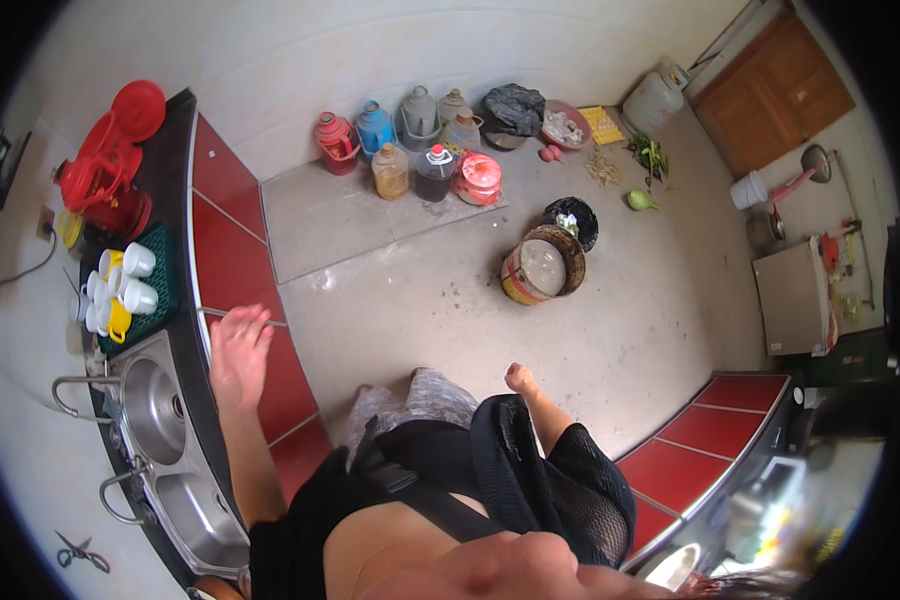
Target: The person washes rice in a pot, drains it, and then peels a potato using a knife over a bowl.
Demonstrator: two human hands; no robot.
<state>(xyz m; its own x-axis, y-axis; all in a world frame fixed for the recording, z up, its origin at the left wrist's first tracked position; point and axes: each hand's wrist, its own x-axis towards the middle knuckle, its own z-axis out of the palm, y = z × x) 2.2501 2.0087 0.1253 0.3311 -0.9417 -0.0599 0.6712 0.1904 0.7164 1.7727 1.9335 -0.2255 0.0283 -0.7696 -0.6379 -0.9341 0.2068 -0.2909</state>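
The left hand [240,362] is raised empty before red cabinet doors [232,270], its fingers extended and slightly parted. The right hand [519,378] is held out above the floor [390,330]; it is foreshortened, and whether its fingers are curled around anything cannot be told. Beside the left hand, a double-bowl steel sink [160,467] is set into the black-topped bench [177,155]. Beyond the sink, white and yellow mugs [140,297] are held in a green basket [160,250]. Farther out, a bucket [519,284] is placed on the floor; thermos flasks [374,128] are lined along the wall [300,60].
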